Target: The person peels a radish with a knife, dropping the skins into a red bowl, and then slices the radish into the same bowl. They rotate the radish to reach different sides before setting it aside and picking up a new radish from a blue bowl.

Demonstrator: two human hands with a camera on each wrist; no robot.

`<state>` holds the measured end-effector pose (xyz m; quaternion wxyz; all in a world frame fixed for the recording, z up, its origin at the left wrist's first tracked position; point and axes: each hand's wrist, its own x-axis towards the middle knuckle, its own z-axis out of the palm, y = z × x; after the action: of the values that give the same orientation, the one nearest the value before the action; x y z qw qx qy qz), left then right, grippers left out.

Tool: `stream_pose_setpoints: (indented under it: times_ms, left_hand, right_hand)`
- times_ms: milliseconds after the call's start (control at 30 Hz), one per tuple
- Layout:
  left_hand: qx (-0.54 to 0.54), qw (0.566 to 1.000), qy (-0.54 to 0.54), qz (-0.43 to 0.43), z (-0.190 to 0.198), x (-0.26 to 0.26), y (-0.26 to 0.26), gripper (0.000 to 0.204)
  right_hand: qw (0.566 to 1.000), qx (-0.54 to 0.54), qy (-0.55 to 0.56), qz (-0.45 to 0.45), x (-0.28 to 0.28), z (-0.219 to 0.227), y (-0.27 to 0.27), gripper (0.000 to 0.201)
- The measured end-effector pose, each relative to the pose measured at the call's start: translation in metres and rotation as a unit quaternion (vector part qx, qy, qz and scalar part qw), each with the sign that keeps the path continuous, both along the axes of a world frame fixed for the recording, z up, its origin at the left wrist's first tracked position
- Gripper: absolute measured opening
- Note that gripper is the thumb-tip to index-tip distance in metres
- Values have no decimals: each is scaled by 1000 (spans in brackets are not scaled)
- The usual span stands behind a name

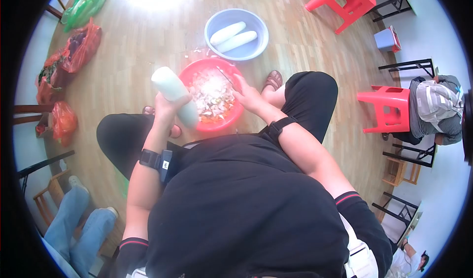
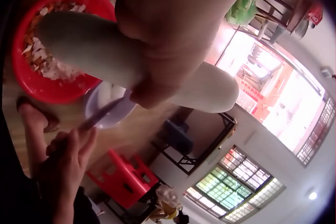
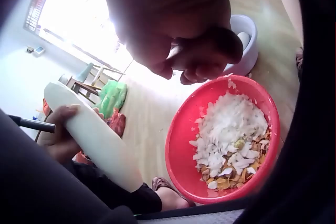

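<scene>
My left hand (image 1: 169, 105) grips a long, thick white radish (image 1: 170, 84), tilted beside and partly over the left side of a red basin (image 3: 181, 150). In the left wrist view my fingers wrap round the radish's middle. My right hand (image 1: 250, 98) holds a knife (image 2: 102, 112) by its handle at the basin's right side; in the head view its thin blade slants over the basin. White shavings and chips (image 3: 231, 127) lie heaped in the basin, over orange pieces (image 3: 226, 182). In the right wrist view the knife is hidden behind my dark, curled fingers.
Beyond the red basin stands a blue-grey basin (image 1: 262, 44) with two white radishes (image 1: 228, 32) in it. White scraps lie on the floor between. Red and green bags (image 1: 88, 4) line the left; red stools (image 1: 389, 108) and a seated person are at right. Someone's jeans-clad legs (image 1: 69, 224) are lower left.
</scene>
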<state>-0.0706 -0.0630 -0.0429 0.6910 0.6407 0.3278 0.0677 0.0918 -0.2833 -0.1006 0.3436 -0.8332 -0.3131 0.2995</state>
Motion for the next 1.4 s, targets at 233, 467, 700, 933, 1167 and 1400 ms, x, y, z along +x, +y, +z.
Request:
stream_pose_setpoints:
  times_ms: [233, 467, 700, 933, 1167, 1400]
  left_hand:
    - [-273, 933, -195, 132, 17, 6, 11, 36]
    - [-310, 877, -333, 154, 59, 32, 4, 50]
    - [-273, 884, -367, 98, 98, 40, -21, 48]
    - [-311, 892, -305, -123, 131, 23, -49, 78]
    - [-319, 901, -241, -170, 126, -9, -47, 86]
    - [-124, 940, 46, -315, 125, -10, -13, 70]
  right_hand:
    - [936, 49, 319, -142, -2, 9, 18, 30]
    - [847, 187, 457, -198, -3, 61, 29, 44]
    - [743, 378, 541, -111, -1, 105, 21, 38]
    - [685, 428, 534, -250, 18, 84, 8, 28]
    - [713, 391, 488, -317, 24, 67, 2, 33]
    - [786, 352, 418, -290, 21, 60, 6, 35]
